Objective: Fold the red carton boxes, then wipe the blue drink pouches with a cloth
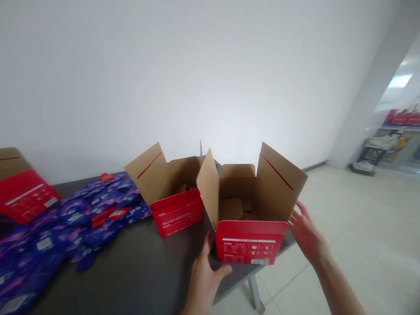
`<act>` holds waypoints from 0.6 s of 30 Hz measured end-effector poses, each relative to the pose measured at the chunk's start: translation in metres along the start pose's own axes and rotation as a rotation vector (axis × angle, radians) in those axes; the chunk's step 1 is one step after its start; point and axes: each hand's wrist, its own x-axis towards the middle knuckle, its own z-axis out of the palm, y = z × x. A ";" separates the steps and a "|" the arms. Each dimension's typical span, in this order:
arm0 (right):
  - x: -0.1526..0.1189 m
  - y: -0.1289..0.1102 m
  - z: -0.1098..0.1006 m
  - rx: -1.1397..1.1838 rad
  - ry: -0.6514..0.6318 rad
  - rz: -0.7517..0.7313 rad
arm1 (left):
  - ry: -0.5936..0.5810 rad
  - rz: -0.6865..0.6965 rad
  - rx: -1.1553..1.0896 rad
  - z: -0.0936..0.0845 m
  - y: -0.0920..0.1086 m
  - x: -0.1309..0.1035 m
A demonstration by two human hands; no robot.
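Note:
Near the right end of the dark table stands a red cardboard box, upright, its brown side flaps raised. Loose cardboard flaps show at its bottom. My left hand is at its lower left front corner, thumb and fingers apart; whether it touches the cardboard I cannot tell. On the other side, my right hand is beside the right wall with fingers spread, some fingertips partly hidden behind the box. Just to the left is a second red box, also with raised flaps and something dark inside.
Many blue packets, a few red ones among them, lie heaped across the left of the table. Another red box sits at the far left. Behind the table rises a white wall; pale floor tiles extend to the right.

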 end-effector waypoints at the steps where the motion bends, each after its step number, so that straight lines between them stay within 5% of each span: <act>1: -0.023 -0.003 0.003 -0.055 -0.046 0.009 | 0.009 -0.014 0.076 0.000 0.003 -0.001; 3: -0.062 -0.006 0.015 -0.211 -0.136 0.043 | 0.021 -0.022 0.209 0.002 0.011 -0.001; 5: -0.081 -0.002 0.030 -0.383 -0.070 -0.006 | 0.007 0.000 0.273 0.008 0.023 0.003; 8: -0.067 0.013 0.039 -0.421 0.091 -0.060 | -0.050 0.066 0.260 0.019 0.039 0.008; 11: -0.029 0.026 0.025 -0.305 0.049 -0.024 | -0.034 0.180 0.226 0.015 0.044 0.004; 15: 0.002 0.021 0.008 -0.331 -0.032 -0.044 | 0.306 0.325 0.139 -0.034 0.017 -0.008; 18: 0.001 0.012 0.012 -0.333 -0.035 -0.068 | 0.623 0.138 0.096 -0.082 -0.014 0.002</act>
